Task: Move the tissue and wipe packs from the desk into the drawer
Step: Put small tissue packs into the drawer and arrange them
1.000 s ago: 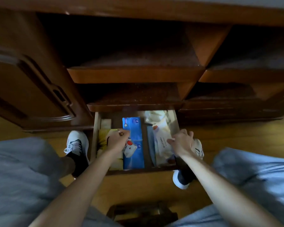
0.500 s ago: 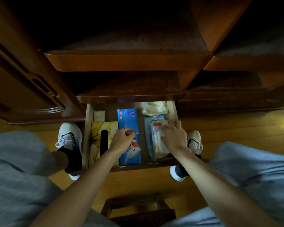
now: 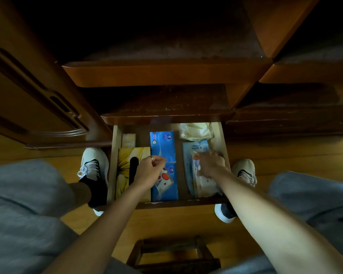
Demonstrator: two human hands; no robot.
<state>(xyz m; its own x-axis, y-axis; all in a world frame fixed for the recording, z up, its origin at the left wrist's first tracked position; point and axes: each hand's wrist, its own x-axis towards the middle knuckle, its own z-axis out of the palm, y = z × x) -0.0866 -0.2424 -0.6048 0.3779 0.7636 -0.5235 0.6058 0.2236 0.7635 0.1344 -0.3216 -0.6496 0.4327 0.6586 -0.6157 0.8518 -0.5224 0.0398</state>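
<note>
Head view: left hand (image 3: pixel 150 171) pinching small white pack (image 3: pixel 163 179); right hand (image 3: pixel 210 165) spread, pressing wipe pack (image 3: pixel 195 153) in drawer (image 3: pixel 225 147). Risk: piled packs jamming closure.

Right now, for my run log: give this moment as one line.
drawer open | left hand on small pack over blue packs | right hand pressing white pack

In the open drawer (image 3: pixel 115 167), the tissue box (image 3: pixel 125 171) lay left, the long pack (image 3: pixel 163 147) centre, wipe packs (image 3: pixel 194 155) right.
</note>
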